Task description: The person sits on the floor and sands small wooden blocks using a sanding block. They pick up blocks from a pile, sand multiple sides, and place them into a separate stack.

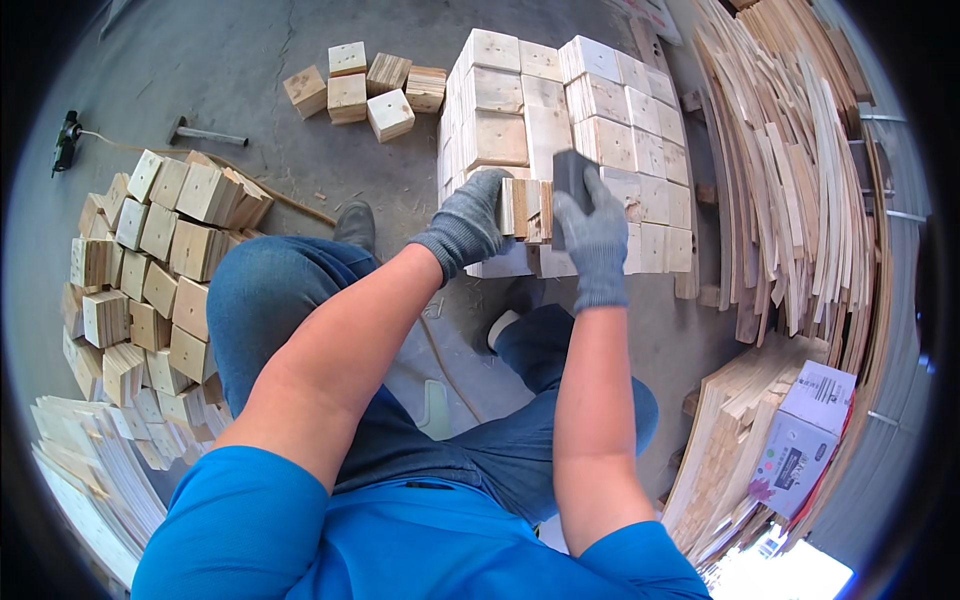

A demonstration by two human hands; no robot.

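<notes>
Both my hands wear grey knit gloves. With my left hand (468, 222) I grip a layered wooden block (522, 208) by its left side, its striped edge facing up. My right hand (597, 232) is closed on a dark grey rectangular block (573, 172) that looks like a sanding block. It is held upright at the right side of the wooden block, touching it or very close. Right behind my hands rises a neat stack of pale wooden blocks (497, 90), whose near part my hands and the held pieces partly cover.
A heap of loose wooden blocks (158, 232) lies at my left, with several more blocks (347, 97) beyond. On the floor are a hammer (208, 134), a dark power tool (66, 142) and a hose (290, 203). Long wood strips (770, 170) and a cardboard box (800, 448) stand at right.
</notes>
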